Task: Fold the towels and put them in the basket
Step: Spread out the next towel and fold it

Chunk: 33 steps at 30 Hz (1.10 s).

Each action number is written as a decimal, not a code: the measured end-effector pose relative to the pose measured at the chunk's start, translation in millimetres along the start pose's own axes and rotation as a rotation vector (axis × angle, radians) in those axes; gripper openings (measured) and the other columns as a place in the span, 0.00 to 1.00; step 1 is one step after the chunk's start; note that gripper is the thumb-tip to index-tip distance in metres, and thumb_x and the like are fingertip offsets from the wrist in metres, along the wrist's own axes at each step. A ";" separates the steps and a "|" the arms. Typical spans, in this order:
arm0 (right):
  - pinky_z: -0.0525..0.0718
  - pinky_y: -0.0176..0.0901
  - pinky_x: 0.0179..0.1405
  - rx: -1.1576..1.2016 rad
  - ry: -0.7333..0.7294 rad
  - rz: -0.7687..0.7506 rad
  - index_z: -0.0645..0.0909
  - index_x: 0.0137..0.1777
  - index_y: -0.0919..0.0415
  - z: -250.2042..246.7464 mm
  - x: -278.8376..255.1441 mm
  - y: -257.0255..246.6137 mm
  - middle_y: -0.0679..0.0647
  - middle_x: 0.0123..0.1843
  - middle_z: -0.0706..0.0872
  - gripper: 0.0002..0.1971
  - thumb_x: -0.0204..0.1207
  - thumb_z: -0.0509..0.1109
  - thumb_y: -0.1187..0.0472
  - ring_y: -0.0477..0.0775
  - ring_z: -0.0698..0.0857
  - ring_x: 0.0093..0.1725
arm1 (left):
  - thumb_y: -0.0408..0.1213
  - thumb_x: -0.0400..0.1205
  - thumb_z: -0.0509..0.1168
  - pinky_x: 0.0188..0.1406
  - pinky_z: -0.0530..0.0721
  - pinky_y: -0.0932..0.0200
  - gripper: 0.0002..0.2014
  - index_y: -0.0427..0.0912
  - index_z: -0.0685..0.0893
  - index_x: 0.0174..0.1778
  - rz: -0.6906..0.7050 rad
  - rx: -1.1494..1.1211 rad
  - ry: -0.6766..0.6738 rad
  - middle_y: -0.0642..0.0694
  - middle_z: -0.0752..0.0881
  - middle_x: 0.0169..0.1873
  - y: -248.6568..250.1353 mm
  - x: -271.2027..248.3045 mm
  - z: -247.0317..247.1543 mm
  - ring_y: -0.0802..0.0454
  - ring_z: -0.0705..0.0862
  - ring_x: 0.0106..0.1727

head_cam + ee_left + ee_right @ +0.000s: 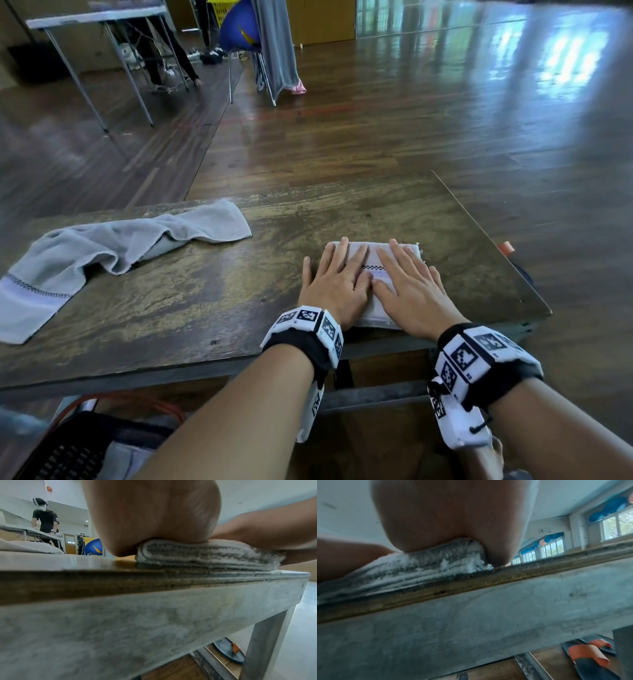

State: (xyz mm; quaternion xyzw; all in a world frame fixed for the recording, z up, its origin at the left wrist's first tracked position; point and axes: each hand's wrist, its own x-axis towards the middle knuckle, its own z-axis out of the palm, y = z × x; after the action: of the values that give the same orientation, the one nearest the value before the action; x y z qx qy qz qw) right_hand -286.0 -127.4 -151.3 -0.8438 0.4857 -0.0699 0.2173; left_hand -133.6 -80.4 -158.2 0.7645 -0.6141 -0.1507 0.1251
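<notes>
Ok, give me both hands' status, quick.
Left hand: open, pressing flat on the folded towel.
Right hand: open, pressing flat on the same towel.

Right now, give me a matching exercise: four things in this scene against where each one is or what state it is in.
Things:
1. folded towel
2. grey towel
3. left hand
4. black basket

States:
A. crumpled and unfolded at the table's left
B. on the floor below the table's near edge
C. pressed flat under both hands
D. fingers straight, beside the right hand

Pairs: 1-C, 2-A, 3-D, 4-B
</notes>
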 end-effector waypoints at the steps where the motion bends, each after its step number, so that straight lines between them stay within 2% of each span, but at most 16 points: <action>1: 0.38 0.58 0.87 -0.006 -0.004 0.017 0.43 0.89 0.43 -0.9 0.3 1.5 0.38 0.90 0.38 0.35 0.85 0.47 0.38 0.40 0.36 0.87 | 0.59 0.87 0.39 0.83 0.30 0.40 0.28 0.67 0.45 0.85 -0.006 -0.010 -0.011 0.61 0.39 0.87 -0.9 0.1 -0.8 0.59 0.34 0.86; 3: 0.38 0.61 0.87 -0.028 -0.003 0.038 0.42 0.89 0.43 -2.9 1.9 4.3 0.35 0.89 0.38 0.37 0.83 0.46 0.34 0.38 0.37 0.87 | 0.60 0.87 0.39 0.84 0.30 0.41 0.28 0.69 0.44 0.85 -0.024 -0.031 -0.023 0.62 0.38 0.86 -2.8 0.0 -1.4 0.57 0.34 0.87; 6: 0.39 0.62 0.87 -0.043 0.028 0.054 0.41 0.89 0.44 -1.5 0.4 3.5 0.35 0.89 0.39 0.38 0.82 0.45 0.32 0.38 0.38 0.87 | 0.62 0.86 0.38 0.84 0.30 0.41 0.28 0.71 0.42 0.84 -0.048 -0.057 -0.030 0.64 0.37 0.86 -5.1 -2.2 -0.9 0.53 0.36 0.87; 10: 0.40 0.61 0.87 -0.019 0.068 0.111 0.39 0.90 0.48 2.5 -2.3 4.2 0.39 0.90 0.38 0.42 0.81 0.47 0.30 0.43 0.38 0.89 | 0.64 0.85 0.38 0.83 0.29 0.40 0.28 0.73 0.41 0.83 -0.056 -0.055 -0.035 0.65 0.37 0.85 -6.5 -2.3 -0.4 0.53 0.35 0.87; 12: 0.40 0.59 0.88 -0.004 0.066 0.137 0.38 0.89 0.48 3.0 -3.2 5.6 0.39 0.90 0.37 0.44 0.80 0.47 0.29 0.48 0.40 0.89 | 0.65 0.85 0.37 0.81 0.26 0.41 0.29 0.72 0.40 0.83 -0.075 -0.036 -0.021 0.66 0.38 0.85 -8.3 -1.9 -0.7 0.53 0.34 0.87; 17: 0.39 0.58 0.88 0.008 0.058 0.143 0.36 0.89 0.47 2.1 -3.5 5.6 0.39 0.90 0.36 0.44 0.80 0.47 0.28 0.48 0.39 0.89 | 0.65 0.84 0.35 0.78 0.21 0.40 0.31 0.67 0.35 0.84 -0.114 0.018 -0.037 0.66 0.36 0.85 -12.1 -1.4 -3.7 0.51 0.30 0.86; 21: 0.38 0.56 0.88 0.022 0.065 0.160 0.35 0.89 0.48 4.7 -8.2 5.4 0.40 0.90 0.35 0.44 0.80 0.47 0.29 0.47 0.38 0.89 | 0.62 0.86 0.35 0.80 0.24 0.38 0.29 0.68 0.35 0.84 -0.209 -0.060 -0.053 0.63 0.39 0.86 -15.2 -3.3 -6.2 0.51 0.32 0.86; 26: 0.37 0.56 0.88 0.030 0.066 0.182 0.34 0.89 0.49 5.0 -14.1 1.0 0.42 0.90 0.34 0.42 0.82 0.47 0.32 0.47 0.37 0.89 | 0.56 0.89 0.35 0.82 0.28 0.35 0.26 0.70 0.38 0.84 -0.228 -0.079 -0.061 0.61 0.41 0.87 -13.6 -7.1 -9.4 0.49 0.33 0.87; 30: 0.37 0.55 0.88 0.025 0.074 0.187 0.33 0.89 0.48 6.0 -18.3 1.0 0.47 0.89 0.29 0.42 0.82 0.47 0.32 0.49 0.37 0.89 | 0.59 0.88 0.36 0.79 0.23 0.37 0.26 0.72 0.39 0.83 -0.280 -0.122 -0.082 0.55 0.36 0.87 -15.0 -8.9 -11.8 0.48 0.25 0.84; 33: 0.37 0.55 0.88 0.028 0.072 0.197 0.33 0.89 0.48 6.5 -20.9 0.0 0.53 0.89 0.28 0.43 0.81 0.46 0.31 0.50 0.36 0.89 | 0.58 0.89 0.36 0.80 0.23 0.37 0.27 0.66 0.40 0.85 -0.313 -0.121 -0.097 0.53 0.33 0.86 -13.9 -9.7 -15.5 0.49 0.25 0.84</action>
State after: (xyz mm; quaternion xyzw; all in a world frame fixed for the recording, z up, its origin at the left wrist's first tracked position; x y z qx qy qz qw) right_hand -294.7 -107.6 -155.2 -0.7857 0.5730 -0.0853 0.2170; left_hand -117.1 -67.9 -148.4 0.8338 -0.4826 -0.2417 0.1164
